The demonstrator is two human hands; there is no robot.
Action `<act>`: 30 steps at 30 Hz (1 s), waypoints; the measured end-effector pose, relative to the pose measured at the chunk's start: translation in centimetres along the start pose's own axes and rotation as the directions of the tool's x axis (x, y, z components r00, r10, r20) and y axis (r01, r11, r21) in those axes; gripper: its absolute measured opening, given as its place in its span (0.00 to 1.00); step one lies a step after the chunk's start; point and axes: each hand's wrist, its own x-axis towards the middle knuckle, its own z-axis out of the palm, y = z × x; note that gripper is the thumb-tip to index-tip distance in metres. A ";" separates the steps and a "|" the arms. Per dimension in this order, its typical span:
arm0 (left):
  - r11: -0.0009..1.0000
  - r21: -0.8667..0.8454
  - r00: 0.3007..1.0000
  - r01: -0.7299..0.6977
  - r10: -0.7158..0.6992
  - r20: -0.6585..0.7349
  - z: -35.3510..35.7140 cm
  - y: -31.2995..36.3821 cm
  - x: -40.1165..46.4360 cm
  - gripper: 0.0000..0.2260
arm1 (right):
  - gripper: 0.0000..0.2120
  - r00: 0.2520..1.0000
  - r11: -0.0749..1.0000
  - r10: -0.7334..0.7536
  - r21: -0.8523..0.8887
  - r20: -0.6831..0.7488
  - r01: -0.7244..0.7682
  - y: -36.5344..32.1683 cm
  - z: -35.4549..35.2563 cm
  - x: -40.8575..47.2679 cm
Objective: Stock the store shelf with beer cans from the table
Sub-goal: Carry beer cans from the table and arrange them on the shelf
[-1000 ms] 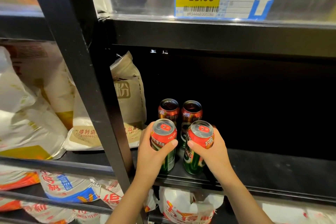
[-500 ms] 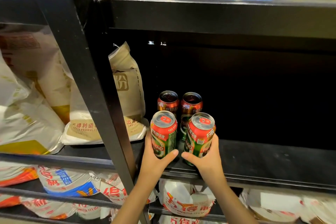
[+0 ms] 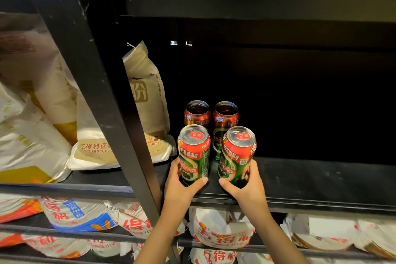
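Your left hand (image 3: 182, 191) and right hand (image 3: 248, 188) each grip a beer can (image 3: 194, 154) on the shelf (image 3: 310, 178); next, release them upright.

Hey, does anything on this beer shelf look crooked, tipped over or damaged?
Nothing stands out. Two back cans stand upright, and the left hand and right hand each grip an upright front can. No dents or spills show.
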 end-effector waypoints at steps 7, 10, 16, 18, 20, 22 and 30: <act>1.000 -0.007 1.000 -0.012 0.012 0.003 -0.1 0.2 -0.1 0.35 | 0.31 0.996 1.000 -0.008 -0.003 0.085 0.008 0.1 -0.3 0.0; 0.998 0.016 0.997 -0.068 0.068 0.047 -0.2 0.3 -0.6 0.29 | 0.39 0.999 1.000 -0.007 0.003 0.050 0.007 0.4 0.0 -0.1; 0.997 0.024 0.998 -0.068 0.068 0.008 -0.2 0.1 -0.6 0.30 | 0.34 0.999 0.999 -0.036 -0.007 -0.026 0.036 0.6 0.2 0.1; 0.998 0.031 0.998 -0.054 0.054 -0.022 -0.1 0.0 -0.5 0.32 | 0.31 0.998 0.998 -0.058 -0.025 0.008 0.058 0.7 -0.1 0.0; 0.998 0.037 0.999 -0.043 0.044 -0.033 -0.1 -0.1 -0.5 0.33 | 0.28 0.996 0.997 -0.070 -0.041 0.054 0.072 0.6 -0.4 -0.1; 0.999 0.040 0.999 -0.034 0.036 -0.031 -0.1 -0.1 -0.4 0.34 | 0.30 0.993 0.995 -0.080 -0.054 0.087 0.085 0.4 -0.5 -0.1; 0.993 0.059 0.994 -0.101 0.099 0.037 -0.2 0.9 -0.8 0.22 | 0.32 0.986 0.990 -0.113 -0.072 0.120 0.122 0.5 -0.2 -0.3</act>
